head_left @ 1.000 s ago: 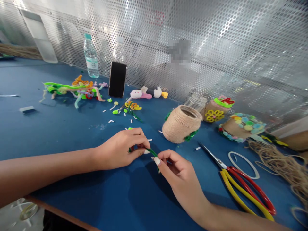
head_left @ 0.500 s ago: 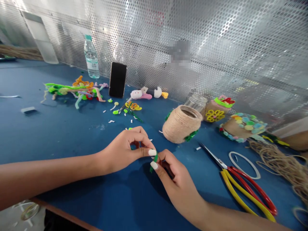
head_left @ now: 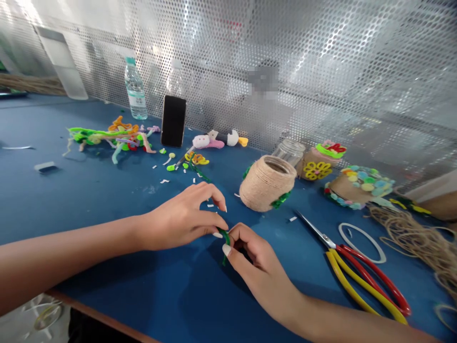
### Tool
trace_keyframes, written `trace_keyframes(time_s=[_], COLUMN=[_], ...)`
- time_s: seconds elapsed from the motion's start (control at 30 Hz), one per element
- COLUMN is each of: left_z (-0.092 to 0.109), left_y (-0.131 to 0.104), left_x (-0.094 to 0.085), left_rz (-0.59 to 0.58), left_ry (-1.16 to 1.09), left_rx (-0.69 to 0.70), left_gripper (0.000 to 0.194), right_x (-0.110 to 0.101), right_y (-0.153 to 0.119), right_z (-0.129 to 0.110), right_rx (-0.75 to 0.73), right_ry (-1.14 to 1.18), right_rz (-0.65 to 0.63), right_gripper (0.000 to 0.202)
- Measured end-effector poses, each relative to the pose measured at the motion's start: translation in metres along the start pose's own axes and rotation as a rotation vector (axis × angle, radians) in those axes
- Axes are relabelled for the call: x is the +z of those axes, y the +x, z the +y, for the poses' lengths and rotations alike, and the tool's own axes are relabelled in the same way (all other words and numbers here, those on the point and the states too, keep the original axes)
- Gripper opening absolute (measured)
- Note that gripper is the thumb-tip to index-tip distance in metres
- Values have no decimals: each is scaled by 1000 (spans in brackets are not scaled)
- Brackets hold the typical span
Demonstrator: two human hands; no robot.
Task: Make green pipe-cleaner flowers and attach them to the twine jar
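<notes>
A short green pipe cleaner [head_left: 226,239] is bent between my two hands, low over the blue table. My right hand [head_left: 255,257] pinches it between thumb and forefinger. From the left, my left hand [head_left: 189,214] grips its upper end between thumb and a finger, with another finger lifted away. Just beyond the hands, a twine-wrapped jar [head_left: 266,186] lies tilted with its mouth up and to the right, green fuzzy pieces on its sides. To the right of my right hand are scissors [head_left: 332,243] with one red and one yellow handle, lying apart.
A pile of colourful pipe cleaners [head_left: 110,136], a water bottle [head_left: 135,90] and a phone [head_left: 173,121] stand at the back left. Decorated jars [head_left: 316,164], a clear glass jar [head_left: 290,151], a white ring [head_left: 362,243] and loose twine [head_left: 410,228] occupy the right.
My left hand's fingers have shifted on the green pipe cleaner, its thumb moving down and left and another finger spreading away. My right hand keeps its pinch.
</notes>
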State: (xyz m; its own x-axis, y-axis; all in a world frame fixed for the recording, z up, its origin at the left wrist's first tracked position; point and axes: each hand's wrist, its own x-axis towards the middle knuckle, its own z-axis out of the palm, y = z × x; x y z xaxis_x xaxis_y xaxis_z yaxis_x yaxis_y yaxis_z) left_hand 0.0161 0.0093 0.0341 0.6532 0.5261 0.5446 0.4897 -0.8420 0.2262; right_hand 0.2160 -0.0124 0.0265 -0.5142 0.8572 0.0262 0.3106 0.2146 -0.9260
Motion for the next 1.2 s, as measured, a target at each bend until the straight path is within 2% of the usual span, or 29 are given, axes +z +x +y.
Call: trace_keyframes(time_s=[0.13,0.23,0.37,0.5,0.57,0.63,0.73,0.77,0.83,0.93,1.03,1.2], left_z=[1,2,6,10,9,6,1,0,0,3,6,5], left_y=[-1,-2,-1,2,2,1,-2,-3,-5,-5,-6,-6], left_x=[2,1,2,11,14,13,8,5,3,3,5,6], left_rz=[-40,1,68,142,158,141,101,91,88,73,72,139], left_ry=[126,116,-125,-424,-500,-454,-207,-123,-2,65,80,-9], left_rx=[23,-16,-198,-420,-493,-446,-214,-146,-58,-19,-25,-79], left_gripper=[16,19,18,9,9,10,44,47,34,16,17,19], right_x=[0,1,1,2,2,1,1,1,1,1,1,2], right_y=[0,0,-1,-2,-2,-1,0,1,1,1,0,-1], right_z=[0,1,3,4,4,4,5,5,5,3,1,0], right_rx=[-7,-19,22,29,28,46,76,73,49,22,22,-9], right_ry=[-37,-43,14,85,115,142,158,153,126,53,14,-25], right_rz=[12,25,8,-2,0,17,45,39,15,6,15,16], right_gripper=[14,14,15,17,18,19,21,20,18,16,15,16])
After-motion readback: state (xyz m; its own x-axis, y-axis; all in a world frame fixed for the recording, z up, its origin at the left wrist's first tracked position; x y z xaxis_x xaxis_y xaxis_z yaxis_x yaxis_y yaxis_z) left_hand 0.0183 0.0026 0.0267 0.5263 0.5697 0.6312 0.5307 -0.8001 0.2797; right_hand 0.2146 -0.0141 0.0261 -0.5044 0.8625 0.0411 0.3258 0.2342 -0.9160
